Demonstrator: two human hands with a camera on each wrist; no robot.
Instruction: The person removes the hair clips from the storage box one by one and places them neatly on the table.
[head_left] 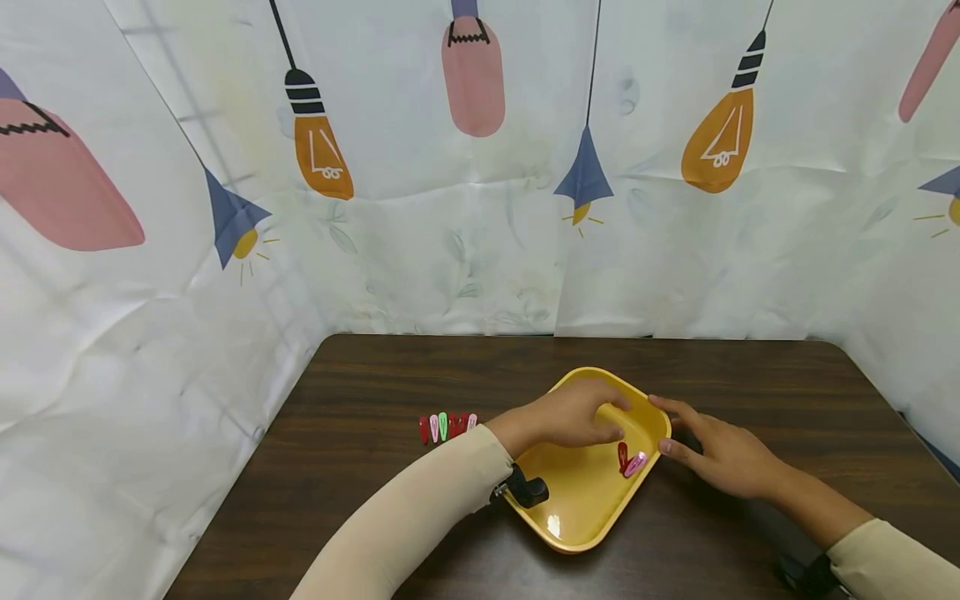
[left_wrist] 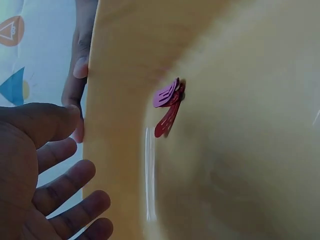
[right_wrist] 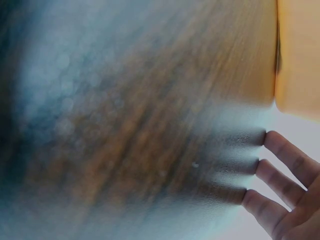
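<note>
Left hand [head_left: 573, 415] hovers inside yellow tray [head_left: 577, 533], fingers loose, empty. Two hair clips [head_left: 630, 460] lie by tray's right wall. Right hand [head_left: 720, 454] flat, steadying rim. More clips [head_left: 447, 427] wait on table [head_left: 360, 400]. Likely mid-transfer; next calls for reaching left.

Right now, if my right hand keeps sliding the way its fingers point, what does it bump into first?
Probably the yellow tray: the right hand lies flat on the table, fingers aimed at its right rim and seemingly already touching or nearly touching it.
</note>
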